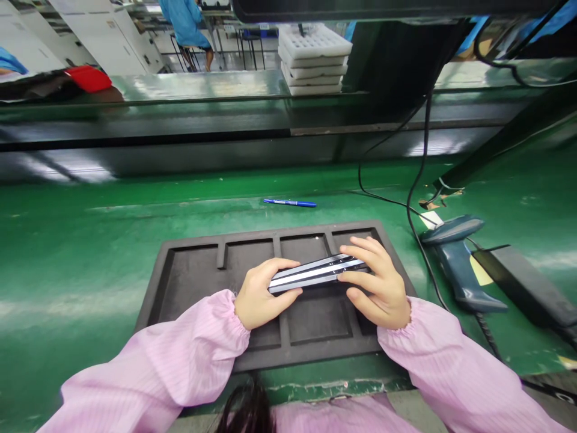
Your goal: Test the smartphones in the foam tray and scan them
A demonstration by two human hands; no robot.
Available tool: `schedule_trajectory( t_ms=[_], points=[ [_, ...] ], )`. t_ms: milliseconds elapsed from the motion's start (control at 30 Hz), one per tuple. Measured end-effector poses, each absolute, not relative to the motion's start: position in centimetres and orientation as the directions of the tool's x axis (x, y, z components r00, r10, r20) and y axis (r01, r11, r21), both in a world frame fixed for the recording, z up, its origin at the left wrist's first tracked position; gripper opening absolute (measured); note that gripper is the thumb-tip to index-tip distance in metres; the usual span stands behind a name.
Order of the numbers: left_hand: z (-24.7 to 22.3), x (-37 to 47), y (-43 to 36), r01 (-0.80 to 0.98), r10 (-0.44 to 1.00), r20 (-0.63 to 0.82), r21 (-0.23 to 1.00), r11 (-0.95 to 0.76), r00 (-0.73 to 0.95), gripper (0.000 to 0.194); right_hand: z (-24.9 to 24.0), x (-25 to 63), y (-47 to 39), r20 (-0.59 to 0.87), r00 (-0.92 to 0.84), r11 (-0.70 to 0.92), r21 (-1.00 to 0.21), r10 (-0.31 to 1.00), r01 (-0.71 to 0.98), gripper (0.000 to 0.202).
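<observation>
A small stack of slim, silver-edged flat devices (311, 273) is held on edge above a black compartmented tray (198, 356). My left hand (264, 293) is closed on the stack's left end, thumb below and fingers above. Around the right end, my right hand (376, 282) grips with its fingers spaced along the edges. The devices fan slightly apart toward the right. Parts of the tray's compartments are hidden under my hands and the stack.
Beyond the tray lies a blue pen (290, 203). A barcode scanner (464, 264) and a black box (527, 288) are at the right, with black cables (424, 156) hanging nearby. White foam trays (313, 60) are stacked on the back ledge. A person in blue (183, 24) sits far off.
</observation>
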State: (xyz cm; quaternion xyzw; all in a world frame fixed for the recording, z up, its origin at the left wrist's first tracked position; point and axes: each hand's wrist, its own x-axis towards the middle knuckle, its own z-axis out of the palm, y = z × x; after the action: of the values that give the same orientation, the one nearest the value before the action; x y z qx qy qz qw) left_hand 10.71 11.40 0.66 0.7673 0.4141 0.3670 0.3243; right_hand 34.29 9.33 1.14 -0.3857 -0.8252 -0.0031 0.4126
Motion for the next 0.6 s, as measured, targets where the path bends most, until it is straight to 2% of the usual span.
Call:
schedule_trajectory(
  t_ms=[100, 233, 433, 600],
  points=[
    [0.6, 10.7, 11.5, 0.395, 0.874, 0.295, 0.804, -0.446, 0.386, 0.032, 1.0, 34.0, 9.2, 0.680, -0.392, 0.722, -0.300, 0.620, 0.623, 0.019],
    [0.6, 10.7, 11.5, 0.395, 0.885, 0.277, 0.816, -0.423, 0.375, 0.033, 1.1, 33.6, 9.1, 0.650, -0.399, 0.695, -0.285, 0.646, 0.660, 0.014],
    [0.7, 10.8, 11.3, 0.392, 0.890, 0.263, 0.825, -0.408, 0.373, 0.032, 1.2, 33.3, 9.1, 0.635, -0.370, 0.644, -0.271, 0.678, 0.715, 0.024],
    [0.8, 10.8, 11.3, 0.405, 0.890, 0.257, 0.819, -0.407, 0.376, 0.032, 1.2, 33.1, 9.1, 0.657, -0.369, 0.626, -0.203, 0.657, 0.753, 0.022]
  ],
)
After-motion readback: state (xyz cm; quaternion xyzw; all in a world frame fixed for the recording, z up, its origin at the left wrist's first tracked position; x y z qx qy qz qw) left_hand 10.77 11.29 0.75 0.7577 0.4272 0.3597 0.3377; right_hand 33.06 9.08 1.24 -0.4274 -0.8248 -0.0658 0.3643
